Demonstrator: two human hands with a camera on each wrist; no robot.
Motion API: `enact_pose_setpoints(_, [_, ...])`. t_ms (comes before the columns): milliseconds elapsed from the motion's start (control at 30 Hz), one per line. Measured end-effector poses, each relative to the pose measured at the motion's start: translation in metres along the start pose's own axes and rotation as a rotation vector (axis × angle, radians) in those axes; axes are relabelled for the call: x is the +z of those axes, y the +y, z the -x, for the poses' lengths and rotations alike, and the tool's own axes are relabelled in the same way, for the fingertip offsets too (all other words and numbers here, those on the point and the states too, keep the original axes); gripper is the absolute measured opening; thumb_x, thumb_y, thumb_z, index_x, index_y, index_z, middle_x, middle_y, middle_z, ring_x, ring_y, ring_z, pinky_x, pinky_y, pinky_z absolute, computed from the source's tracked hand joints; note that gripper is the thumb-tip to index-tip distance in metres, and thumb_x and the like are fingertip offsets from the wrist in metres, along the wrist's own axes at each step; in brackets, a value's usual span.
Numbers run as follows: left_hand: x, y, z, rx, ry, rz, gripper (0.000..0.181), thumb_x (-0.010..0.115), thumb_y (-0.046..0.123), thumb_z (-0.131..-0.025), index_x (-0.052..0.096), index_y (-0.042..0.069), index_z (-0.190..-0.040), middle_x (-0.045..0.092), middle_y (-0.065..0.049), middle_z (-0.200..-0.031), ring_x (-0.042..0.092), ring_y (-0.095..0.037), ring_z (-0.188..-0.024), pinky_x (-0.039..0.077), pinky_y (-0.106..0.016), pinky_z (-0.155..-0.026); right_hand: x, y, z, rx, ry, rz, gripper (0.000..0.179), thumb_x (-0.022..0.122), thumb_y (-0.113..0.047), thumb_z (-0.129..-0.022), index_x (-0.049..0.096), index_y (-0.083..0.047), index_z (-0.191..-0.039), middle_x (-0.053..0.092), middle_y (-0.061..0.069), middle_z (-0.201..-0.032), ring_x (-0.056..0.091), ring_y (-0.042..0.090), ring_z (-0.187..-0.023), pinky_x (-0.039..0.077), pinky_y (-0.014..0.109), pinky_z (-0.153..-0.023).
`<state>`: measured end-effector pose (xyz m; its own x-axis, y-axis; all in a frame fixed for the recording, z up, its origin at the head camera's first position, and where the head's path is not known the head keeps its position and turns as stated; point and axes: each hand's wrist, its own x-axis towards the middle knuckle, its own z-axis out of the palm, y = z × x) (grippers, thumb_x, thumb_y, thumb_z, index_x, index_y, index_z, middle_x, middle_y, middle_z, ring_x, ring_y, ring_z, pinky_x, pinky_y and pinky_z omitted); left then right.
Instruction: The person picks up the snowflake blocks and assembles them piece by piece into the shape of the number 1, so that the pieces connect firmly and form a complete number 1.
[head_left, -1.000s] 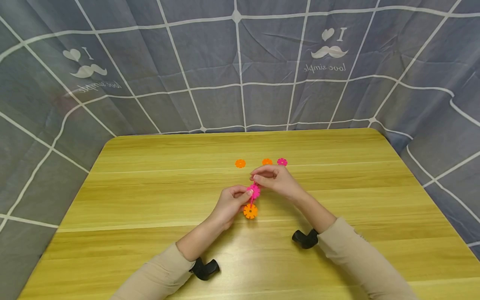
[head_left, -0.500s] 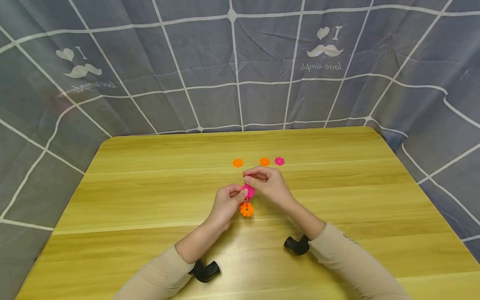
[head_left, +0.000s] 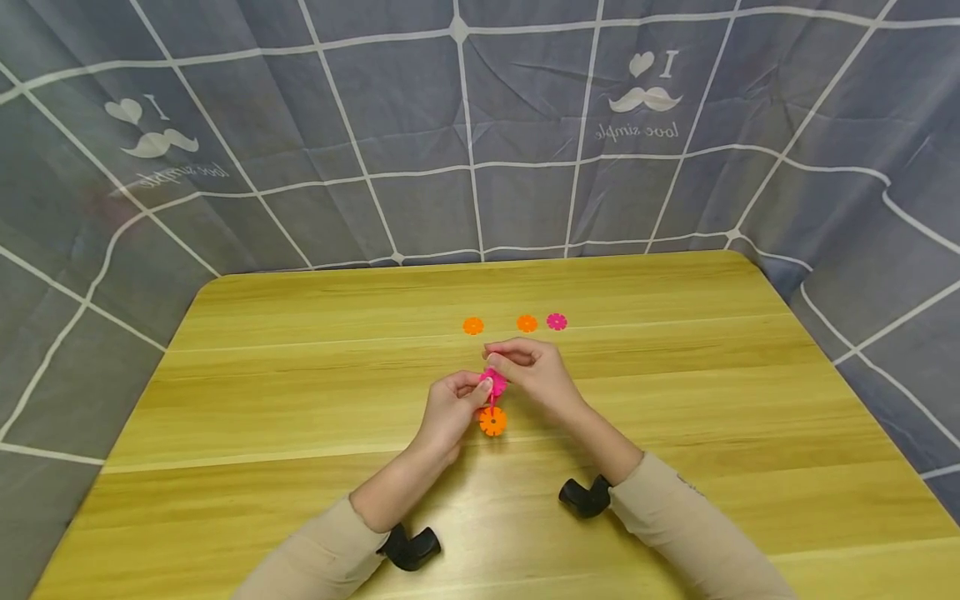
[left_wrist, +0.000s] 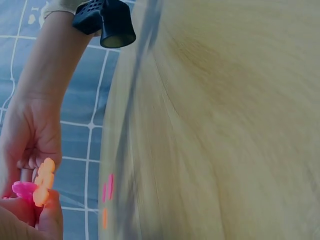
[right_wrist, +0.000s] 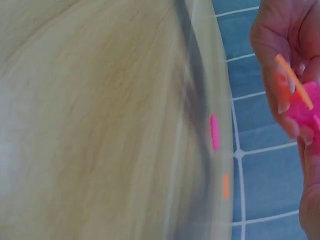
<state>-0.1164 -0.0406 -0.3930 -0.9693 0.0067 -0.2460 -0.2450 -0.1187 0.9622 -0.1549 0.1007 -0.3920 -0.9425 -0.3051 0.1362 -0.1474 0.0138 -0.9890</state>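
My left hand [head_left: 450, 408] pinches a pink notched plastic disc [head_left: 495, 382] between thumb and fingers. Joined below it by a narrow pink piece [head_left: 492, 402], seen nearly edge-on, is an orange notched disc [head_left: 492, 422] facing up to the head camera. At the upper edge of the pink disc, my right hand [head_left: 536, 371] pinches another pink piece, mostly hidden by the fingers. In the right wrist view, the orange disc [right_wrist: 295, 82] appears as a thin edge in front of the pink one [right_wrist: 302, 107]. The left wrist view shows the orange disc [left_wrist: 44, 182] beside pink.
Beyond the hands, two orange discs [head_left: 473, 326] [head_left: 527, 323] and a pink disc [head_left: 557, 322] lie flat on the wooden table [head_left: 300, 375]. Black wrist-worn devices [head_left: 411, 548] [head_left: 585, 497] hang under both sleeves. A grey-blue grid curtain [head_left: 420, 125] encloses the table's back and sides.
My right hand has come down and left, closer to the left hand, so its fingertips sit right at the pink disc's edge. The view has shifted slightly; the loose discs stay put.
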Motion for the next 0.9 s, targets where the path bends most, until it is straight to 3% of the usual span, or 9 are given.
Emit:
enact_pose_setpoints(133, [-0.002, 0.001, 0.001, -0.008, -0.014, -0.004, 0.015, 0.057, 0.002, -0.091, 0.06, -0.012, -0.095, 0.062, -0.002, -0.074, 0.057, -0.008, -0.065, 0.049, -0.017, -0.057, -0.005, 0.005, -0.002, 0.018, -0.039, -0.039, 0.028, 0.057, -0.003, -0.092, 0.057, 0.015, -0.114, 0.063, 0.025, -0.109, 0.056, 0.043, -0.106, 0.053, 0.029, -0.081])
enact_pose_setpoints(233, [-0.002, 0.002, 0.002, -0.015, -0.035, 0.001, 0.015, 0.057, 0.001, -0.091, 0.06, -0.013, -0.096, 0.063, -0.002, -0.073, 0.059, -0.009, -0.065, 0.05, -0.017, -0.057, -0.009, 0.009, -0.002, 0.042, -0.054, -0.076, 0.028, 0.055, -0.003, -0.093, 0.056, 0.015, -0.114, 0.064, 0.024, -0.108, 0.056, 0.044, -0.105, 0.053, 0.029, -0.081])
enact_pose_setpoints(533, [-0.005, 0.004, 0.002, -0.069, -0.127, 0.004, 0.023, 0.057, 0.004, -0.092, 0.058, -0.012, -0.109, 0.068, -0.01, -0.086, 0.064, -0.01, -0.072, 0.054, -0.021, -0.067, -0.019, 0.013, -0.002, 0.054, -0.094, -0.156, 0.025, 0.053, 0.003, -0.092, 0.052, 0.021, -0.11, 0.068, 0.017, -0.099, 0.066, 0.014, -0.088, 0.054, 0.031, -0.079])
enact_pose_setpoints(667, [-0.006, 0.005, 0.002, -0.077, -0.168, 0.008, 0.03, 0.055, 0.006, -0.093, 0.054, -0.012, -0.117, 0.067, -0.014, -0.095, 0.065, -0.011, -0.075, 0.054, -0.022, -0.071, -0.021, 0.013, 0.0, 0.067, -0.105, -0.168, 0.025, 0.051, 0.004, -0.093, 0.05, 0.023, -0.109, 0.068, 0.019, -0.099, 0.066, 0.011, -0.087, 0.053, 0.031, -0.081])
enact_pose_setpoints(900, [-0.005, 0.006, 0.001, -0.074, -0.227, -0.003, 0.034, 0.053, 0.008, -0.095, 0.052, -0.011, -0.122, 0.067, -0.014, -0.095, 0.065, -0.01, -0.072, 0.055, -0.022, -0.069, -0.022, 0.011, 0.001, 0.078, -0.103, -0.155, 0.025, 0.051, 0.003, -0.093, 0.051, 0.022, -0.109, 0.067, 0.021, -0.101, 0.066, 0.01, -0.087, 0.053, 0.03, -0.082])
